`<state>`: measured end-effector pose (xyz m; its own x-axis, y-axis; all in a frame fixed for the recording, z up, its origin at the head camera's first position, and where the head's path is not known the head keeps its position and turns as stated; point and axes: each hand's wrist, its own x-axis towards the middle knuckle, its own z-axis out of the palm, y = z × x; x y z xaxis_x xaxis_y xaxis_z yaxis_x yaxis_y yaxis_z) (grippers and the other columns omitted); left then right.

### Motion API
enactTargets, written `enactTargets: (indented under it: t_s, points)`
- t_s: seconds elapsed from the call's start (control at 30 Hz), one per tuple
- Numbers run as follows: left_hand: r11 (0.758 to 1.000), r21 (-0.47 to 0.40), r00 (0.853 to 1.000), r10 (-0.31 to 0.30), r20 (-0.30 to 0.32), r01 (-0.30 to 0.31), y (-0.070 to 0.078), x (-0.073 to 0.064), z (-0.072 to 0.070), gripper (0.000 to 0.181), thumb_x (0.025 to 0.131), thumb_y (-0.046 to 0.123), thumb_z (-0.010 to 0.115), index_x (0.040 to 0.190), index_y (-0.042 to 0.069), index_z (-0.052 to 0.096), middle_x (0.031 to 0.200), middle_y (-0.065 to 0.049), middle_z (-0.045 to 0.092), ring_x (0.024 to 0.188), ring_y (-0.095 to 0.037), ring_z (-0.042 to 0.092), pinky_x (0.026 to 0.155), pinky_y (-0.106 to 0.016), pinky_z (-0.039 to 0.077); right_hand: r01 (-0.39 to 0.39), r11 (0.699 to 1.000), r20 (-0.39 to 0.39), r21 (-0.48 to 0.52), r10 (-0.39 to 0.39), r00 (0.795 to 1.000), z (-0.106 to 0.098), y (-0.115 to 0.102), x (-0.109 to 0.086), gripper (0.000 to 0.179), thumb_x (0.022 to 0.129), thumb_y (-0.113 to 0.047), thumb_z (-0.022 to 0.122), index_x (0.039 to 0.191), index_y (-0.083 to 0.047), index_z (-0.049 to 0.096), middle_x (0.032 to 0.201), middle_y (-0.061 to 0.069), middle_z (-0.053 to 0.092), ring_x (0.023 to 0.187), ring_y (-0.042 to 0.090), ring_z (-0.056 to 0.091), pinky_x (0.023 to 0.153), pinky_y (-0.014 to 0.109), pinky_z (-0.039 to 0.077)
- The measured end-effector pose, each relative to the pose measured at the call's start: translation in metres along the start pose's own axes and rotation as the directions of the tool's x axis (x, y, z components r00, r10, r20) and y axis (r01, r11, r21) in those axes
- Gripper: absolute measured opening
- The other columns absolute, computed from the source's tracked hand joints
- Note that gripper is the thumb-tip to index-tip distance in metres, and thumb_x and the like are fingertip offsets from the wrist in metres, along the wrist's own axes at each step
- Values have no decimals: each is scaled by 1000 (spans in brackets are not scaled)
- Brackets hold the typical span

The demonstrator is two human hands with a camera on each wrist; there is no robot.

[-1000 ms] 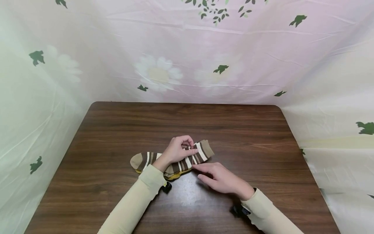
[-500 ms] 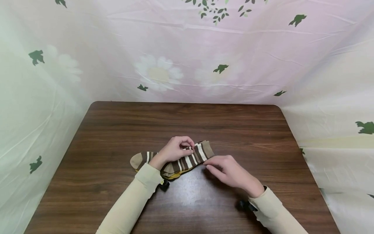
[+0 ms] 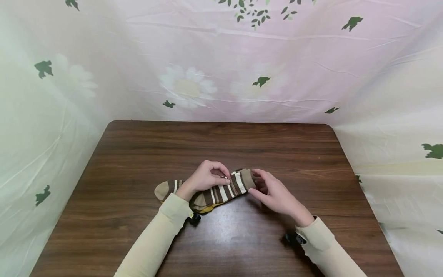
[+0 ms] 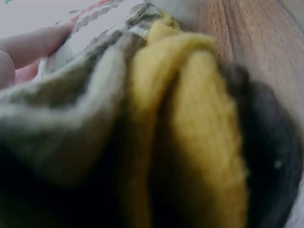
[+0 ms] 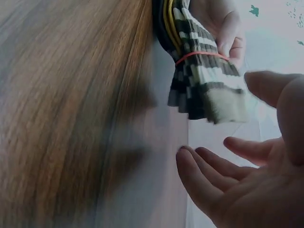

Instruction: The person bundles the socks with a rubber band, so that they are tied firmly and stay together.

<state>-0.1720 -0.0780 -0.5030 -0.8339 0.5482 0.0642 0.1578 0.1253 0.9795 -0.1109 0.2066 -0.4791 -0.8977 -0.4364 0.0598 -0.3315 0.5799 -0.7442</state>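
Note:
A bundle of striped brown, white and tan socks (image 3: pixel 221 192) lies on the table, with mustard-yellow socks (image 4: pixel 204 128) layered underneath. A thin red rubber band (image 5: pixel 202 53) goes around the bundle near the cuffs (image 5: pixel 225 104). My left hand (image 3: pixel 205 177) lies over the socks, thumb and fingers pinching at the top beside the band. At the cuff end, my right hand (image 3: pixel 277 194) has its fingers spread and holds nothing. The right wrist view shows a gap between those fingers and the cuffs. Part of the bundle is hidden under my left hand.
The brown wood-grain table (image 3: pixel 138 154) surrounds the socks. Behind it and at both sides hangs a pale cloth (image 3: pixel 221 57) printed with flowers and green birds. A sock toe (image 3: pixel 161 190) sticks out left of my left wrist.
My right hand has moved from the near edge of the socks rightward to the cuff end, and its fingers have spread apart. The left hand has hardly shifted.

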Motion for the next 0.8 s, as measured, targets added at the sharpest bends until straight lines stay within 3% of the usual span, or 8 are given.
enactTargets:
  t_s: [0.17, 0.23, 0.3, 0.37, 0.47, 0.57, 0.67, 0.8]
  points:
    - [994, -63, 996, 87, 30, -85, -1, 2, 5, 13, 84, -5, 84, 92, -1, 76, 99, -11, 75, 91, -14, 72, 84, -28, 61, -63, 986, 116, 156, 45, 992, 1, 6, 4, 62, 103, -27, 71, 151, 2, 45, 133, 16, 66, 119, 27, 66, 96, 39, 57]
    - [995, -23, 994, 102, 29, -102, -2, 3, 7, 13, 85, -4, 84, 93, 0, 76, 100, -11, 74, 93, -14, 72, 86, -29, 61, -89, 972, 147, 218, 57, 987, 2, 8, 5, 58, 104, -25, 69, 149, 5, 47, 128, 16, 69, 114, 23, 66, 95, 36, 56]
    - [989, 89, 993, 113, 15, -114, -1, 4, 10, 14, 86, 1, 86, 95, 5, 75, 102, -6, 74, 95, -13, 70, 89, -29, 59, -141, 942, 181, 304, 88, 980, 4, 10, 6, 55, 105, -21, 67, 147, 9, 47, 127, 20, 68, 110, 23, 67, 93, 35, 58]
    - [962, 242, 991, 136, -16, -128, 2, 3, 12, 20, 85, 7, 88, 98, 10, 74, 105, -1, 72, 99, -13, 68, 92, -30, 57, -201, 904, 206, 378, 130, 970, 6, 11, 6, 53, 106, -17, 65, 145, 13, 46, 126, 25, 67, 107, 24, 69, 88, 37, 61]
    - [890, 430, 980, 191, -54, -150, 11, 0, 17, 26, 82, 11, 90, 100, 14, 71, 106, 4, 66, 100, -16, 63, 91, -33, 53, -276, 849, 215, 451, 196, 957, 8, 13, 5, 51, 106, -13, 63, 142, 18, 46, 125, 30, 66, 106, 27, 70, 84, 40, 63]
    - [858, 472, 968, 248, -30, -205, 19, -1, 24, 24, 81, 7, 86, 98, 12, 69, 99, 1, 64, 89, -18, 61, 81, -31, 53, -298, 831, 191, 469, 234, 953, 9, 13, 5, 49, 107, -13, 61, 140, 20, 48, 123, 29, 66, 107, 26, 69, 86, 40, 63]
    - [868, 437, 968, 249, 25, -235, 23, -1, 32, 16, 85, 6, 81, 96, 9, 69, 91, -3, 65, 74, -17, 61, 68, -24, 53, -295, 822, 160, 488, 247, 956, 10, 12, 6, 45, 108, -15, 59, 138, 19, 52, 122, 27, 67, 106, 21, 68, 88, 41, 62]
    - [903, 407, 990, 128, 53, -139, 26, 1, 39, 19, 93, 20, 79, 102, 7, 70, 91, -4, 68, 69, -11, 64, 67, -20, 54, -278, 827, 131, 489, 245, 961, 9, 9, 7, 44, 110, -18, 56, 136, 17, 55, 122, 25, 67, 102, 14, 68, 88, 41, 62]
